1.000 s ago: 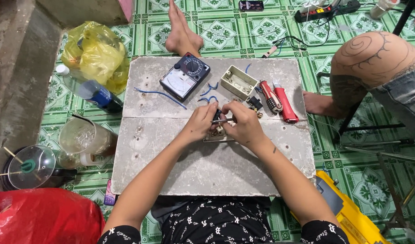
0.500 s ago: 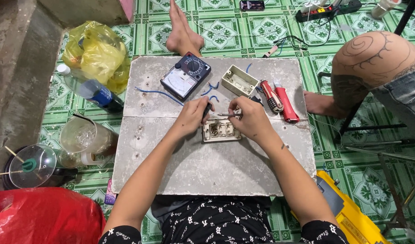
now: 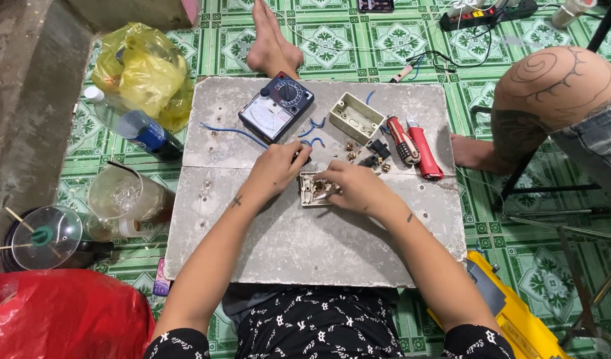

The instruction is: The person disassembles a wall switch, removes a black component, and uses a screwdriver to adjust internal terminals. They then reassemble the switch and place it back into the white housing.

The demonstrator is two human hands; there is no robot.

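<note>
Midway, it seems: a switch plate lies opened on the table.
Head view: left hand (image 3: 277, 169) curls over the switch plate (image 3: 313, 189) at its left edge; right hand (image 3: 354, 188) pinches a thin tool (image 3: 325, 196) into it. Loose screws (image 3: 350, 157), cut blue wires (image 3: 313, 126), the back box (image 3: 356, 118) and meter (image 3: 276, 107) lie apart, so reassembly looks undone.

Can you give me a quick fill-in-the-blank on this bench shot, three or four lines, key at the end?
1. Both hands, left hand and right hand, work on a small switch plate lying on the grey ____.
2. The analog multimeter lies on the ____ hand's side.
3. The empty beige box lies to the ____ of the red-handled tools.
4. A plastic bottle lies beside the ____ bag.

Missing words: slab; left; left; yellow
</note>
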